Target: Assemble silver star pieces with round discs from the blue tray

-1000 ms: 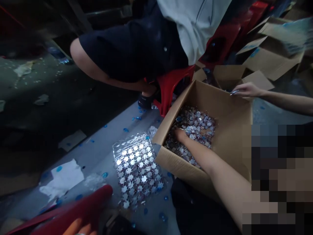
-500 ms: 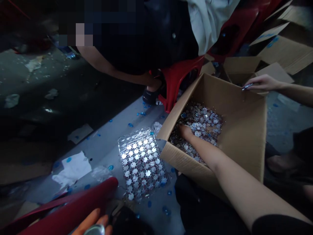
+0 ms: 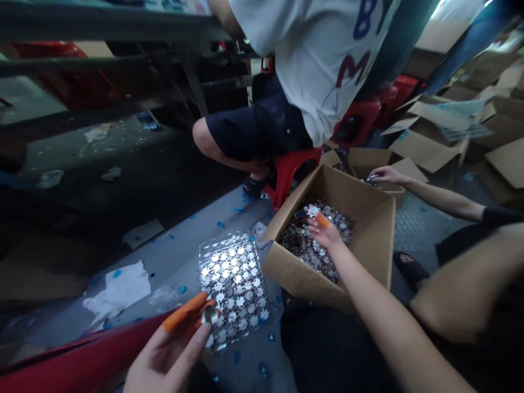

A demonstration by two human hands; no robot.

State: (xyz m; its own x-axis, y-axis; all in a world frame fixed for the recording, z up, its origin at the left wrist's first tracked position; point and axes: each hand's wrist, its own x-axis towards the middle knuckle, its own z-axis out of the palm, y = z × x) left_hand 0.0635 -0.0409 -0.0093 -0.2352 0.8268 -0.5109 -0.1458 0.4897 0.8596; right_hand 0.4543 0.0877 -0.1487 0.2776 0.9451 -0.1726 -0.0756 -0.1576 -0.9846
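My right hand [image 3: 325, 232] is raised over an open cardboard box [image 3: 368, 245] of several small silvery star-shaped pieces [image 3: 303, 243]. Its orange-capped fingers pinch one such piece [image 3: 314, 210]. My left hand [image 3: 176, 344] is low in the view, with orange finger caps, and pinches a small round shiny piece [image 3: 210, 315]. Just beyond it a clear plastic tray [image 3: 234, 286] lies on the floor, its cells filled with the silvery star pieces.
Another person in a white shirt and dark shorts [image 3: 286, 114] sits on a red stool [image 3: 292, 166] behind the box. A different person's hand [image 3: 385, 174] rests on the box's far rim. Flattened cartons [image 3: 438, 136] lie at right; paper scraps [image 3: 123, 286] and blue bits litter the floor.
My right hand came up out of the pile holding one piece. My left hand rose into view with a shiny piece. The camera tilted up.
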